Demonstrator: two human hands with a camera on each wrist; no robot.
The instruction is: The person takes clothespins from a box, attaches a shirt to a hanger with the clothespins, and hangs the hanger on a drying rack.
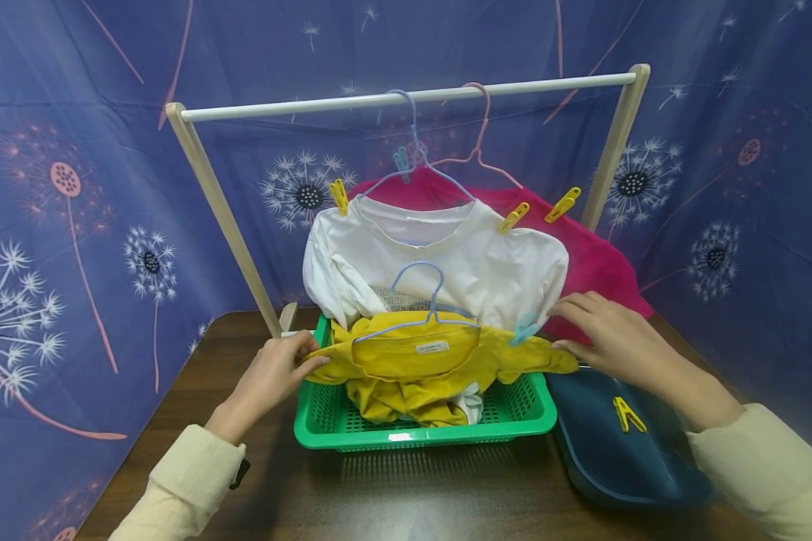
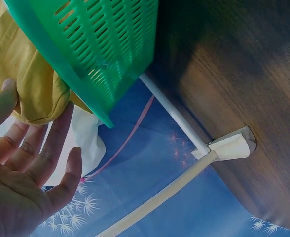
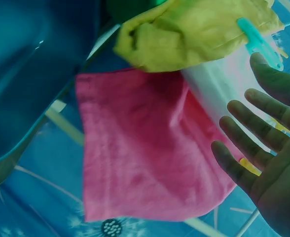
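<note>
A yellow shirt [image 1: 406,368] lies over the green basket [image 1: 426,436], with a light blue hanger [image 1: 416,323] in its neck. My left hand [image 1: 280,368] holds the end of its left-side sleeve, thumb in front and fingers behind, as the left wrist view shows. A light blue clothespin [image 1: 524,330] is clipped at the shirt's right-side shoulder. My right hand [image 1: 605,338] hovers by the right-side sleeve, its fingers spread and nothing between them in the right wrist view.
Behind, a white shirt [image 1: 440,255] and a pink shirt [image 1: 602,263] hang from the rack's white bar [image 1: 277,110], with several yellow clothespins on them. A dark blue bin [image 1: 622,473] with a yellow clothespin [image 1: 628,415] inside stands at right on the wooden table [image 1: 392,496].
</note>
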